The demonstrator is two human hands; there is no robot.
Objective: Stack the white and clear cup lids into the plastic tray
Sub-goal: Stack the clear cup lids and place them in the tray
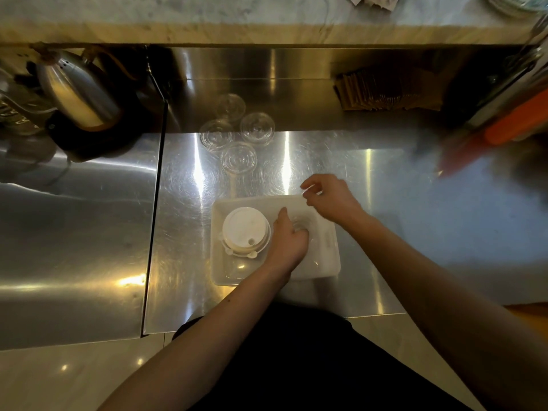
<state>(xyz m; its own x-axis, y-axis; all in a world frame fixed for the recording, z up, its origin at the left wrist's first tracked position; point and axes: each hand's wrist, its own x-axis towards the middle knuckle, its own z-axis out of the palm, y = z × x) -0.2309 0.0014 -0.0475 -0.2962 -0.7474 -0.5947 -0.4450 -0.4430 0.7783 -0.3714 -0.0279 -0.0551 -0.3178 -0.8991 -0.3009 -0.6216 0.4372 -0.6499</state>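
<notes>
Nearest me, my left hand [289,241] reaches into the plastic tray [329,253], a shallow, translucent white rectangle on the steel worktop [370,203]. Its fingers [298,229] are curled down around a clear lid [302,223] in the tray's right half; I judge they are closed on it, though the lid is nearly invisible against the tray floor. Just left of those fingers, touching the thumb side, sits the stack of white lids [245,229], round and opaque, with small tabs poking out at its base. My right hand [329,198] hovers over the tray's far right corner, thumb and forefinger pinched close together; I cannot tell whether they grip anything. I judge this to be the step of seating a clear lid in the tray. Beyond both hands, well apart from the fingertips, four loose clear lids [238,158] lie clustered on the worktop, glassy and ribbed in rings. The next move calls for reaching forward to collect them.
</notes>
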